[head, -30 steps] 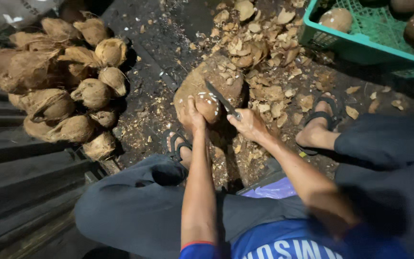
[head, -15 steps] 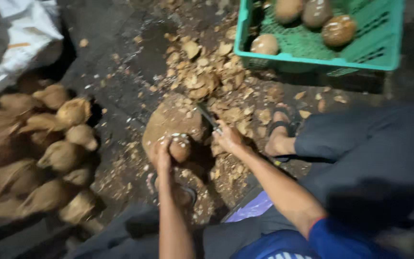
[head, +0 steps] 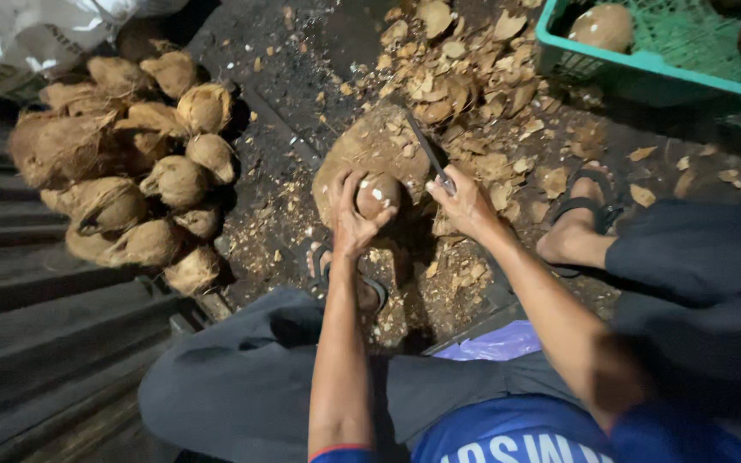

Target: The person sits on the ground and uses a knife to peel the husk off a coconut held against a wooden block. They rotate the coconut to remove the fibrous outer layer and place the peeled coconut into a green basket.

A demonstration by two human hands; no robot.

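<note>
My left hand [head: 350, 216] grips a small brown coconut [head: 376, 195] with white nicks in its shell, holding it against a rounded wooden chopping block [head: 362, 150]. My right hand [head: 465, 204] is closed around the handle of a dark-bladed knife [head: 428, 154], whose blade points up and away over the block, just right of the coconut. Both forearms reach forward between my knees.
A pile of husked, fibrous coconuts [head: 130, 171] lies at the left beside a white sack [head: 36, 34]. A green plastic crate [head: 636, 60] with peeled coconuts sits at the top right. Shell chips [head: 465, 77] litter the ground. My sandalled feet [head: 581, 219] flank the block.
The view swung away and came back. The knife blade went from lying across the coconut to raised above the block at its right; my left hand still holds the coconut.
</note>
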